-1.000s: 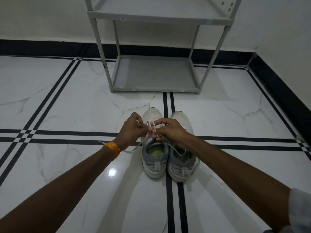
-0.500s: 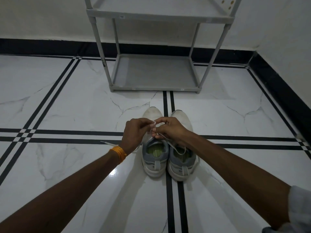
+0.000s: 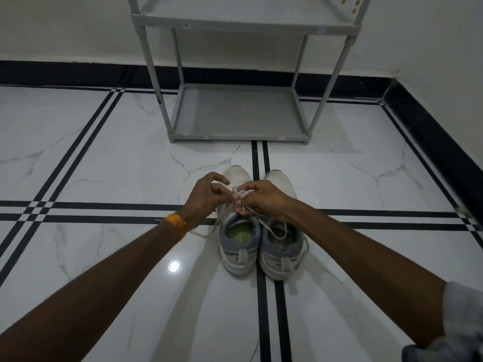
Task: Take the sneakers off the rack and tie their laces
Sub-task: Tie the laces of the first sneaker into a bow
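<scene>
Two white and grey sneakers stand side by side on the floor, heels toward me: the left sneaker and the right sneaker. Both my hands meet over the left sneaker's tongue. My left hand pinches the white lace from the left. From the right, my right hand pinches the same lace, a small loop showing between the fingertips. Loose lace ends trail across the right sneaker's opening and onto the floor at the left.
A grey shoe rack stands against the wall just beyond the sneakers, its two visible shelves bare. The floor is glossy white marble with black stripes. A black skirting runs along the walls, with a corner at the right.
My hands have shifted slightly up and away over the left sneaker, and a small lace loop now shows between my fingertips. The sneakers have not moved.
</scene>
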Demonstrator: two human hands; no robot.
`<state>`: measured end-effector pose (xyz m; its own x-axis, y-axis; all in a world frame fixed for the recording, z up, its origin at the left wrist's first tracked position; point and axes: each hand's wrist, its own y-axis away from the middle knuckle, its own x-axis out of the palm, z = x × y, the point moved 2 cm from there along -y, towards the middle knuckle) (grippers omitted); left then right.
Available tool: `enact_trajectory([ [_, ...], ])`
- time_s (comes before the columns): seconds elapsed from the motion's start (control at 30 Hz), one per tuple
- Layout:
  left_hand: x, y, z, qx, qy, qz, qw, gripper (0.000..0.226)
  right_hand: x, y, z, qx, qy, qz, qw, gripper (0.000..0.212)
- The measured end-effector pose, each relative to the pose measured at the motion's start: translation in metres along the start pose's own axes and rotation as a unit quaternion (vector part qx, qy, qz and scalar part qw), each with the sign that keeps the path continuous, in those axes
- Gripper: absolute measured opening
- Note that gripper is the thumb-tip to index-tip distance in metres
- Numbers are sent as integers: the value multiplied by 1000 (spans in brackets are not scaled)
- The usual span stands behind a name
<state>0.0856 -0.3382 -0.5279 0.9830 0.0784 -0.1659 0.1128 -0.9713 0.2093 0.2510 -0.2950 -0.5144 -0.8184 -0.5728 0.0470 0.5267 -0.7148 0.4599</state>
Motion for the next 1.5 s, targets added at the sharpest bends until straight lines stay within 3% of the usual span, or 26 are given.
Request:
enact_trajectory([
  [0.17, -5, -15, -10, -71, -48, 38, 996, 55, 3, -3, 9, -63, 172, 31, 983, 27],
  [0.27, -3, -15, -6, -117, -32, 29, 992, 41, 4, -1, 6, -99, 203, 2, 974, 29],
  [0.4, 4, -8, 0, -121, 13, 89, 989, 13, 4, 1, 0, -119, 195, -17, 973, 32],
  [0.53, 11, -4, 2, -68, 13, 56, 996, 12, 3, 3, -1, -107, 156, -9, 982, 29],
  [0.67, 14, 2, 7, -54, 43, 23, 997, 15, 0, 10, -4, -27, 15, 4, 1000, 33],
  [0.77, 19, 3, 5, 8, -49, 12, 999, 18, 0, 11, -5, -21, 13, 8, 1000, 27],
  [0.9, 21, 6, -2, 123, -204, -57, 970, 13, 1, 10, -6, -17, 14, -21, 1000, 22],
  [1.03, 15, 9, -6, 200, -303, -37, 931, 12, 3, 11, -6, -18, 26, -21, 999, 19],
  [1.17, 10, 12, -14, 221, -359, 9, 907, 15, 5, 14, -4, -14, 14, -26, 999, 17],
  [1.27, 16, 9, -18, 238, -435, 44, 867, 17, 3, 17, -5, 15, -54, -34, 998, 15],
  [1.37, 23, 9, -17, 205, -511, 56, 833, 22, 1, 17, -7, 11, -31, -83, 996, 13],
  [1.43, 24, 10, -16, 157, -492, 38, 855, 22, 2, 16, -10, -25, 26, -108, 993, 10],
  [1.5, 18, 10, -19, 38, -371, 52, 926, 21, 4, 17, -12, -66, 51, -115, 990, 8],
])
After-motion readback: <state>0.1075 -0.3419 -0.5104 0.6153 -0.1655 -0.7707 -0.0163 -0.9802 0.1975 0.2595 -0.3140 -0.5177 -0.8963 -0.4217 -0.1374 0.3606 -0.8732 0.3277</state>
